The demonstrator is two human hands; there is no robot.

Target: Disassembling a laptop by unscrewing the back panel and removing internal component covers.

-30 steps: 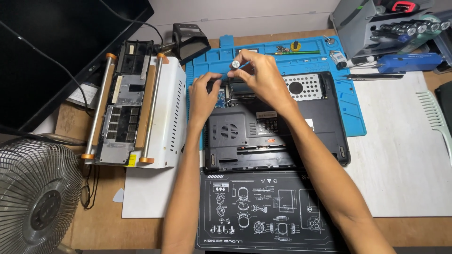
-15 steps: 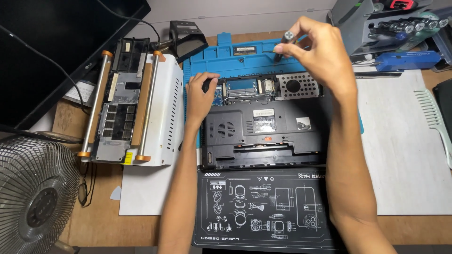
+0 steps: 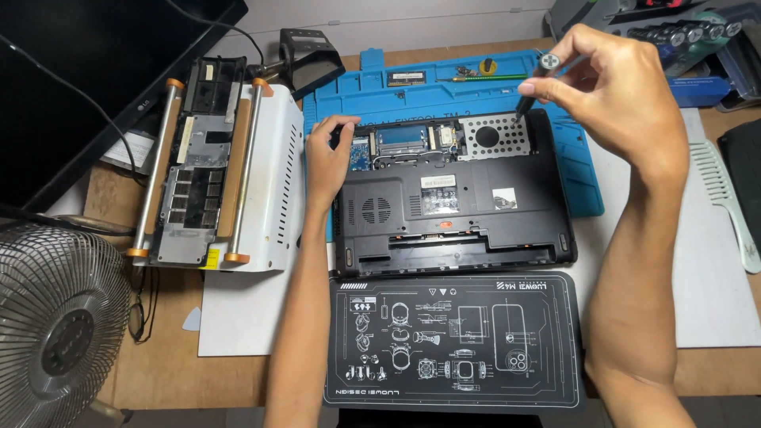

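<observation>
Beside laptop [image 3: 452, 206]: white machine [image 3: 238, 174], fan [image 3: 55, 317] | right fingers [image 3: 555, 87] pinching screwdriver [image 3: 533, 89]

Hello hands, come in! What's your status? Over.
Left hand rests on laptop corner. Right hand grips screwdriver, tip above open bay. Nothing blocking.

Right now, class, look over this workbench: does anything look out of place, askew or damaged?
Nothing looks damaged. The laptop lies upside down with its upper cover off, boards bared. The right hand holds a small screwdriver over it; the left hand rests on its left edge. A green comb seems the only stray item.
</observation>
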